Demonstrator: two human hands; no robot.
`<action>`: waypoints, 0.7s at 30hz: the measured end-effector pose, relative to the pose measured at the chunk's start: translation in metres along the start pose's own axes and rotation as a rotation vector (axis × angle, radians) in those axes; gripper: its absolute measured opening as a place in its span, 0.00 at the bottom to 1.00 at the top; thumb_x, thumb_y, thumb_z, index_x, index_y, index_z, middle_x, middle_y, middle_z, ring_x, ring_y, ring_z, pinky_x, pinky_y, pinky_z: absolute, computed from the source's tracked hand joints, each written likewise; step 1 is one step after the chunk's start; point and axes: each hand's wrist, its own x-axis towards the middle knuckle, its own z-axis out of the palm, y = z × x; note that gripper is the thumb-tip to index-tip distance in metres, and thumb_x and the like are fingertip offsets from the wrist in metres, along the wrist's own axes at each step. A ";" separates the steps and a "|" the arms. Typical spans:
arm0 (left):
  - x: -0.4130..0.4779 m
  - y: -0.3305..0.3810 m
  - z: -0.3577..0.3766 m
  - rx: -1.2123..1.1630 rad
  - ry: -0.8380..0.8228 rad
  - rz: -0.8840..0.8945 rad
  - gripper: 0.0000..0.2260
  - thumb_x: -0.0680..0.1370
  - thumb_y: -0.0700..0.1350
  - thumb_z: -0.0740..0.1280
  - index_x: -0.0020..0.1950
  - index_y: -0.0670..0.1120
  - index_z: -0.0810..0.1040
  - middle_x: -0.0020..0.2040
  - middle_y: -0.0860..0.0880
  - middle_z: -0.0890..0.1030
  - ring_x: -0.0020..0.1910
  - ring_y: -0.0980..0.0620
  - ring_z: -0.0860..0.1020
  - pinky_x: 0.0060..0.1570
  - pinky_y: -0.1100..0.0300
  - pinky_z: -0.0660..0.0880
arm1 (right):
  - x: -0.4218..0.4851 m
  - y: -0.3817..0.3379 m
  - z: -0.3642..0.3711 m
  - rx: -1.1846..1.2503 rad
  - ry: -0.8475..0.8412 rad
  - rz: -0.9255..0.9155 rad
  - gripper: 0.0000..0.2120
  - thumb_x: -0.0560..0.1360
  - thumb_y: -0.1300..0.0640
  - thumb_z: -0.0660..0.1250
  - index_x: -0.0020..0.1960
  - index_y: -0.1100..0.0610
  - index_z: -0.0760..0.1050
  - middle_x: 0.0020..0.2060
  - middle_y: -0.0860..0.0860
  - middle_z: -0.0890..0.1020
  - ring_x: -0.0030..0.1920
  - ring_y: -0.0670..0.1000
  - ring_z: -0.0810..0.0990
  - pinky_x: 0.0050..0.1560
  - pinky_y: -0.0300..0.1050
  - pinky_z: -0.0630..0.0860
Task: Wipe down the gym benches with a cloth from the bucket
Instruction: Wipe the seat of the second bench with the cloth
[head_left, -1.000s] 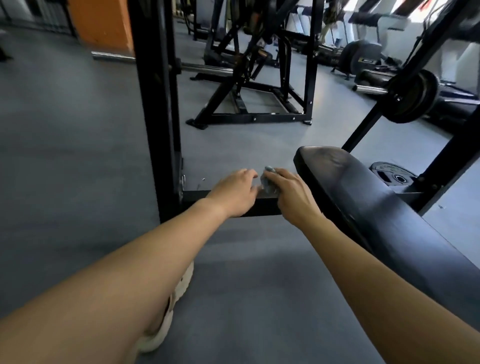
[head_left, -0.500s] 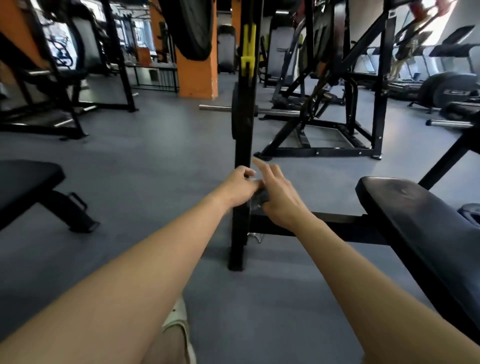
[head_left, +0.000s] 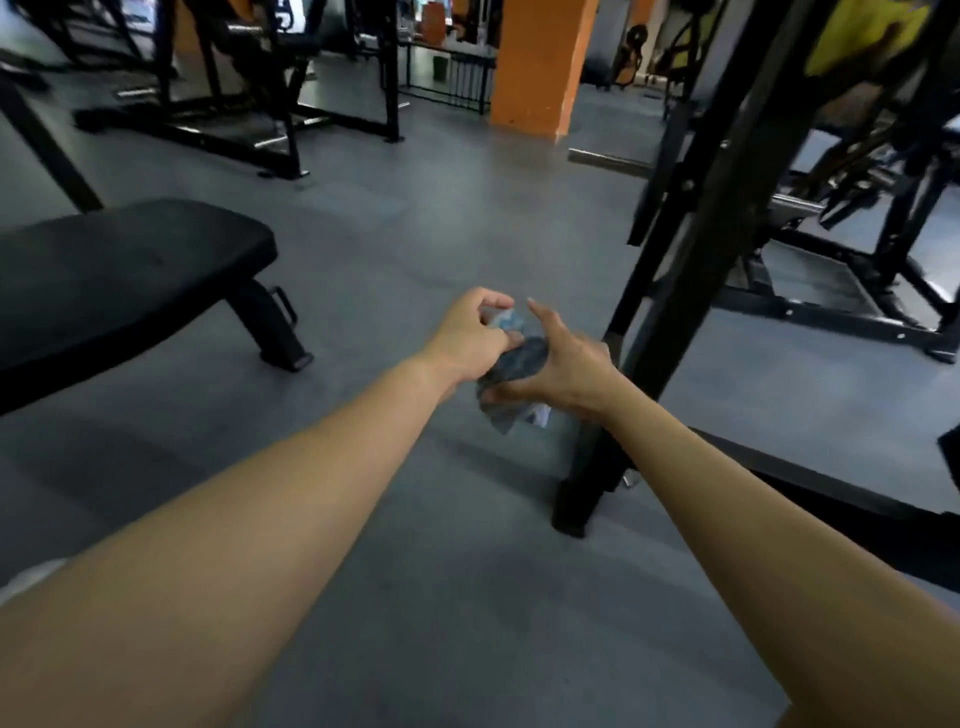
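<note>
— So where is the crumpled grey-blue cloth (head_left: 521, 359)?
— Between both hands, held out above the grey rubber floor (head_left: 415, 234). The left hand (head_left: 467, 340) pinches its upper edge with curled fingers. The right hand (head_left: 566, 371) clutches the bunched lower part, forefinger sticking up.
— And the flat black padded bench (head_left: 119, 260)?
— Off to the left, well apart from the cloth. A black steel upright (head_left: 696, 249) stands just right of the right hand.

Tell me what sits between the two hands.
In the head view, a bunched grey cloth fills the gap. The left hand pinches its upper end, and the right hand grips its lower part, with a corner hanging below.
</note>
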 end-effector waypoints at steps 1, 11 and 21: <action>0.007 -0.011 -0.022 0.016 0.030 -0.004 0.18 0.76 0.37 0.75 0.65 0.44 0.79 0.54 0.47 0.78 0.53 0.51 0.77 0.52 0.64 0.74 | 0.014 -0.018 0.010 0.030 -0.022 -0.015 0.56 0.65 0.33 0.77 0.81 0.45 0.49 0.70 0.52 0.76 0.72 0.57 0.71 0.72 0.53 0.63; 0.030 -0.073 -0.217 0.180 0.193 -0.041 0.09 0.81 0.44 0.71 0.46 0.38 0.82 0.39 0.46 0.78 0.37 0.52 0.75 0.38 0.58 0.69 | 0.114 -0.188 0.081 0.089 -0.022 -0.109 0.34 0.76 0.56 0.71 0.77 0.56 0.58 0.49 0.57 0.79 0.50 0.61 0.82 0.46 0.55 0.79; 0.030 -0.084 -0.373 0.390 0.248 0.043 0.06 0.76 0.44 0.76 0.45 0.46 0.81 0.41 0.47 0.83 0.41 0.51 0.80 0.39 0.57 0.74 | 0.162 -0.317 0.101 -0.150 0.033 -0.301 0.10 0.77 0.56 0.68 0.57 0.54 0.75 0.42 0.52 0.78 0.44 0.58 0.77 0.35 0.49 0.72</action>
